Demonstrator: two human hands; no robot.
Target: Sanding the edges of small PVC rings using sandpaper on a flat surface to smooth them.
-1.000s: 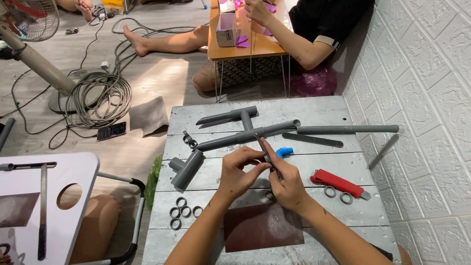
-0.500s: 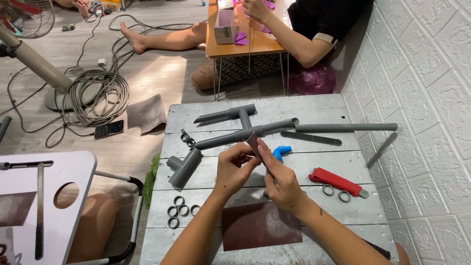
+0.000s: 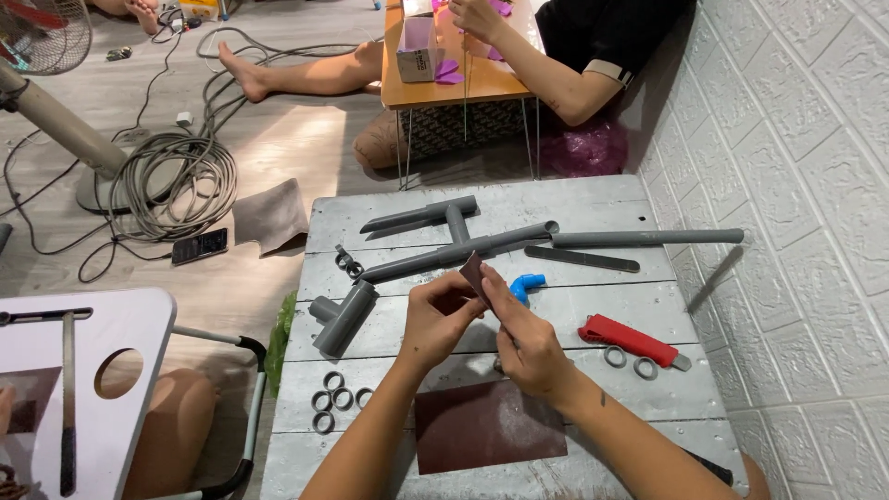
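Left hand [image 3: 435, 319] and right hand [image 3: 523, 343] together pinching small dark-brown sandpaper scrap [image 3: 474, 273] mid-table. Large brown sandpaper sheet [image 3: 486, 426] at near edge; grey plastic rings [image 3: 335, 398] near left edge look untouched.

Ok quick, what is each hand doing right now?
Left hand: closed, fingers pinching the small brown sandpaper piece.
Right hand: closed, fingers on the same sandpaper piece; whether it holds something else cannot be told.
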